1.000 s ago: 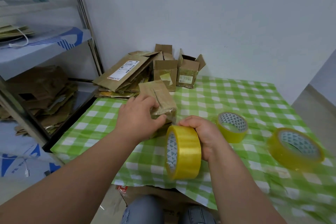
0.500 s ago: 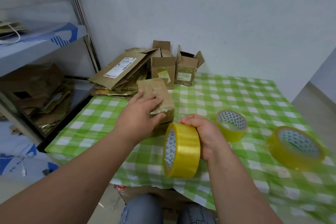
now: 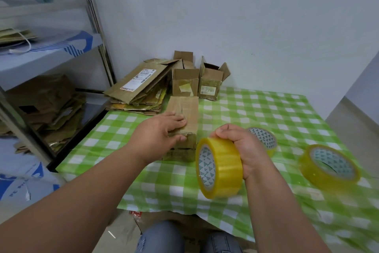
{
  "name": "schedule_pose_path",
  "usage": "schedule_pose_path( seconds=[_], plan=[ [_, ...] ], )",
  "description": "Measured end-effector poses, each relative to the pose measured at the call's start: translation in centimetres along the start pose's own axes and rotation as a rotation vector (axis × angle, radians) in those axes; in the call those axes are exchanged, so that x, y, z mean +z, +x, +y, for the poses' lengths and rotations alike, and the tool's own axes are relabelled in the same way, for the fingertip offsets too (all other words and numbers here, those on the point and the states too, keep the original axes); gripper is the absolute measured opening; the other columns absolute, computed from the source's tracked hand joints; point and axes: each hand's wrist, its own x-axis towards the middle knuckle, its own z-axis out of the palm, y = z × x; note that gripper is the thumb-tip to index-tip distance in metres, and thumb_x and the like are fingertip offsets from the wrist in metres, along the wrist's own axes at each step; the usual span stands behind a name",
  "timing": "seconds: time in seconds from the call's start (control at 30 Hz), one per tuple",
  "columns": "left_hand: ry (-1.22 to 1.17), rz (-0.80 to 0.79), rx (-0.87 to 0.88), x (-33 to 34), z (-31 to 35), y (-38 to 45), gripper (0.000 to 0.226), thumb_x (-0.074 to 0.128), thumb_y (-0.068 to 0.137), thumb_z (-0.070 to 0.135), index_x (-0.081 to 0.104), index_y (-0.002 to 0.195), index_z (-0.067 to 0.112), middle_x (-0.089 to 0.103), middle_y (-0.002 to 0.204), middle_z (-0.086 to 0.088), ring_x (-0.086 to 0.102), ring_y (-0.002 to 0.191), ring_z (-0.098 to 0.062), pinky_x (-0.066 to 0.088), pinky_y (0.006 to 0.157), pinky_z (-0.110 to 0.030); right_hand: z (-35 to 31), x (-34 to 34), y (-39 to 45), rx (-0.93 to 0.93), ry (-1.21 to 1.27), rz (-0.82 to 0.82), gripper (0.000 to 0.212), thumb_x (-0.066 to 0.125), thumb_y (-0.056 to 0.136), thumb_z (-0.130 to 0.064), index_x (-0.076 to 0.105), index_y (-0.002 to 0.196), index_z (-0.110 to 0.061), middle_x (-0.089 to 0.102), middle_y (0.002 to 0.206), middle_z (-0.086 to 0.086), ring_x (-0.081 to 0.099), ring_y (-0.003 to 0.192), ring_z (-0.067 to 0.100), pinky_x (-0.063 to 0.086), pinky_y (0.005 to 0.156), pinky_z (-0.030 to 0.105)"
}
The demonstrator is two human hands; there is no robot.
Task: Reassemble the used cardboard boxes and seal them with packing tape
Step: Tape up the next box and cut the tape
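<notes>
The small box (image 3: 185, 117) stands on the green checked table (image 3: 287, 113), just in front of two open boxes (image 3: 196, 82). Your left hand (image 3: 162, 135) lies on its top, fingers flat, thumb on the near face. Your right hand (image 3: 244, 150) grips a yellow tape roll (image 3: 220, 167) held upright just beside the box. Two more rolls (image 3: 328, 165) lie to the right; flattened cardboard (image 3: 139, 86) is stacked at the back left.

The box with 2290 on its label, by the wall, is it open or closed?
Open. The labelled box stands upright with its top flaps splayed outward, and the dark inside shows between them.
</notes>
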Motion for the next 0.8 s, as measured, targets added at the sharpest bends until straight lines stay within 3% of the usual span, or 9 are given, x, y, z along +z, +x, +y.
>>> schedule_pose_path(
  seconds=[0.1,0.23,0.3,0.37,0.47,0.57,0.67,0.8],
  plan=[
    [0.086,0.007,0.014,0.0,0.6,-0.2,0.053,0.067,0.091,0.039,0.052,0.141,0.028,0.047,0.148,0.015,0.033,0.142,-0.004,0.027,0.116,-0.025,0.0,0.8,-0.8,-0.029,-0.038,0.003,0.015,0.06,0.084,0.003,0.059,0.073,-0.007,0.061,0.072,0.01,0.058,0.061,0.021,0.051,0.064,0.035],
    [0.234,-0.157,-0.006,-0.7,1.4,-0.5,0.08,0.072,0.084,0.038,0.029,0.152,0.033,0.027,0.159,0.014,0.017,0.149,-0.009,0.018,0.122,-0.04,0.0,1.2,-1.8,-0.071,-0.088,0.001,0.017,0.06,0.085,0.006,0.059,0.072,-0.006,0.06,0.068,0.009,0.056,0.061,0.019,0.047,0.061,0.032],
    [0.129,-0.183,-0.074,-1.2,2.0,-1.0,0.088,0.069,0.084,0.032,0.016,0.155,0.035,0.016,0.163,0.014,0.001,0.151,-0.009,0.002,0.123,-0.049,0.2,1.3,-2.1,-0.094,-0.131,-0.005,0.017,0.061,0.085,0.005,0.06,0.072,-0.006,0.06,0.07,0.01,0.055,0.064,0.021,0.046,0.064,0.034],
    [-0.037,-0.05,-0.108,-1.7,2.8,-1.5,0.077,0.062,0.087,0.025,0.024,0.153,0.035,0.02,0.161,0.015,0.002,0.151,-0.007,-0.005,0.122,-0.047,0.4,1.2,-2.4,-0.118,-0.176,0.002,0.016,0.063,0.085,0.003,0.061,0.072,-0.006,0.061,0.072,0.011,0.055,0.071,0.025,0.046,0.071,0.038],
    [-0.226,0.177,-0.065,-2.9,4.4,-1.9,0.041,0.056,0.09,0.036,0.058,0.131,0.033,0.05,0.136,0.017,0.038,0.135,-0.008,0.024,0.115,-0.039,0.7,1.4,-2.8,-0.139,-0.214,0.013,0.02,0.065,0.086,0.002,0.064,0.069,-0.009,0.064,0.071,0.007,0.056,0.075,0.025,0.043,0.08,0.042],
    [-0.329,0.051,-0.049,-3.4,6.1,-2.3,0.027,0.065,0.092,0.036,0.067,0.117,0.027,0.059,0.112,0.018,0.054,0.11,-0.002,0.04,0.092,-0.021,0.8,1.8,-3.3,-0.19,-0.248,-0.012,0.022,0.065,0.086,0.002,0.065,0.068,-0.011,0.065,0.068,0.002,0.058,0.07,0.016,0.042,0.081,0.036],
    [-0.423,-0.104,-0.071,-3.1,6.9,-3.0,0.017,0.072,0.088,0.032,0.072,0.104,0.028,0.07,0.096,0.017,0.063,0.092,0.004,0.051,0.081,-0.018,0.6,2.1,-4.1,-0.238,-0.272,-0.04,0.022,0.064,0.085,0.005,0.067,0.069,-0.009,0.069,0.072,0.004,0.062,0.076,0.014,0.046,0.083,0.032],
    [-0.498,-0.072,-0.177,-2.6,7.0,-3.9,0.007,0.076,0.084,0.02,0.075,0.087,0.027,0.073,0.082,0.015,0.066,0.077,0.004,0.053,0.07,-0.014,1.1,2.1,-4.6,-0.234,-0.304,-0.048,0.022,0.067,0.085,0.0,0.073,0.067,-0.01,0.071,0.077,0.01,0.065,0.082,0.021,0.05,0.086,0.034]
  ],
)
